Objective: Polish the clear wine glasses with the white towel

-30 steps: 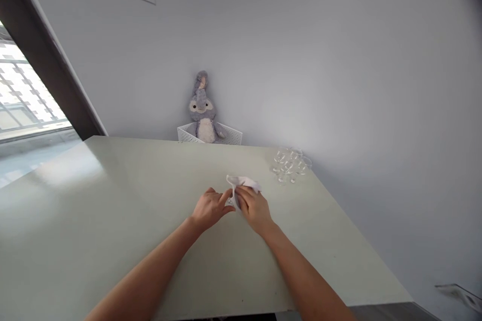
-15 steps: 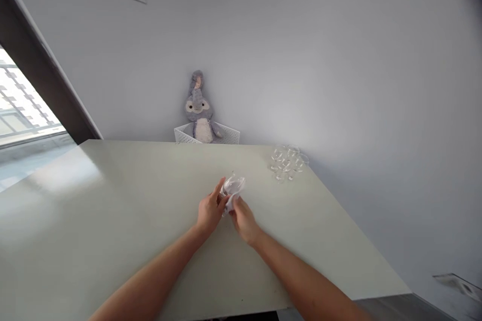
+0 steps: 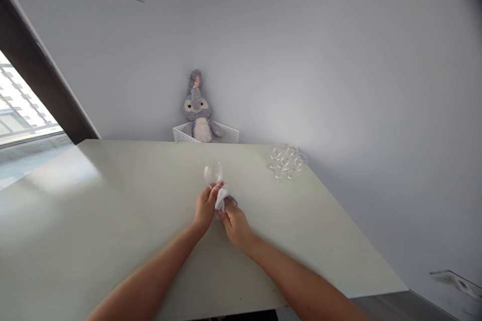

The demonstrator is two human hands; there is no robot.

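A clear wine glass [image 3: 213,172] is held above the middle of the table, its bowl pointing away from me. My left hand [image 3: 206,206] is closed around the glass just below the bowl. In my right hand [image 3: 236,221] is a bunched white cloth [image 3: 222,197], pressed against the lower part of the glass. Cloth and fingers hide the stem and most of the foot. Several more clear glasses [image 3: 286,161] stand close together at the table's far right corner.
The pale table [image 3: 124,200] reaches to the wall at the back and right. Behind its far edge, a grey plush rabbit [image 3: 202,128] sits in a white perforated basket [image 3: 229,135]. A window [image 3: 22,100] is at the left.
The glass has turned so its bowl now points away from me, slightly further left. My right hand and the cloth have moved from the bowl down to the lower part of the glass.
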